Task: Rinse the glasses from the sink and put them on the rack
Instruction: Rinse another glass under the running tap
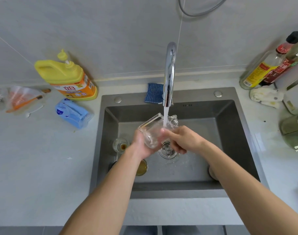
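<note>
**Clear glass rinsed under running water**

The glass (151, 133) is clear, square-edged and wet, held above the sink (229, 133) in the stream from the faucet (169, 73). The left hand (141, 146) cups it from below with fingers curled round it, and the right hand (180, 139) grips its right side. Splashing blurs its far end, so the mouth is hard to make out. The forearms partly hide an amber-stained glass (142, 167) in the basin. The held glass is tilted, its long axis running from the left palm up toward the faucet.

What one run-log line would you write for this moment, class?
step: rinsing | left hand: grips glass | right hand: grips glass under running tap | sink: other glasses waiting
</note>
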The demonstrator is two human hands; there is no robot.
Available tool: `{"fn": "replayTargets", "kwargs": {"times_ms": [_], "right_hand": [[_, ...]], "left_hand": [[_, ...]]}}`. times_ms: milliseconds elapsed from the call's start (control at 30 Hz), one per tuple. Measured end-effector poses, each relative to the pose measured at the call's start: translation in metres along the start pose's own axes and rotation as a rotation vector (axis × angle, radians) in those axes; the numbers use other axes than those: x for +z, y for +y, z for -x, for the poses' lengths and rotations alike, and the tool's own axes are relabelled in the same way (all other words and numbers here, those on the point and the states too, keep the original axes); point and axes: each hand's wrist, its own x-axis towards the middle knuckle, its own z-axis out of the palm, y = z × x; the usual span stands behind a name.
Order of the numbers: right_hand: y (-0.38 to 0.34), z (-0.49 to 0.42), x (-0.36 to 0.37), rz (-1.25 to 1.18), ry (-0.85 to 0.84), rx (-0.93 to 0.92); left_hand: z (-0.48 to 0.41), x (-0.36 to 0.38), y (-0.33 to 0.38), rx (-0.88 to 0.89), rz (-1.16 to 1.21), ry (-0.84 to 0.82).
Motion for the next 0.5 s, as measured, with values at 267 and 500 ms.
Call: {"fn": "replayTargets", "kwargs": {"times_ms": [267, 500], "right_hand": [[0.023, -0.012, 0.021, -0.397, 0.339, -0.178], [0.021, -0.025, 0.03, -0.624, 0.606, -0.025]], "left_hand": [[0.006, 0.002, -0.008, -0.09, -0.016, -0.107], [0.016, 0.035, -0.011, 0.064, -0.144, 0.19]]}}
